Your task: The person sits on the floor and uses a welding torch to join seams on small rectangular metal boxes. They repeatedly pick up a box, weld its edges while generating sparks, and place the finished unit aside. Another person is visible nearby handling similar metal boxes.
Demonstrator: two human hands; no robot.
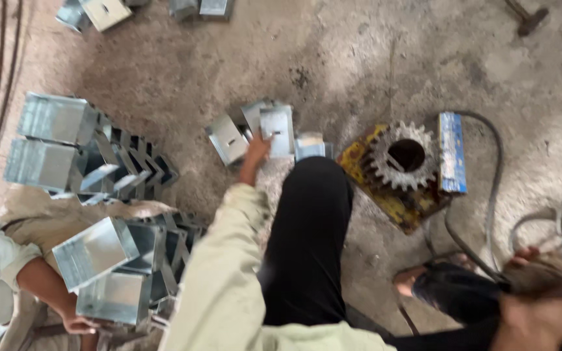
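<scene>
**Reaching for a folded bracket on the floor**

Stacked galvanized channels (pixel 92 253) lay near. The left hand (pixel 257 148) touched a small metal bracket (pixel 276 130), fingers apparently spread; the blurred right hand (pixel 541 322) was unreadable. A firm edge grip seemed advisable.

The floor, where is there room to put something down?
Bare concrete floor lies between the metal boxes at left and the gear. More lies right of the hose. It is crowded around the left hand on the small brackets, and by the lower box stack.
</scene>
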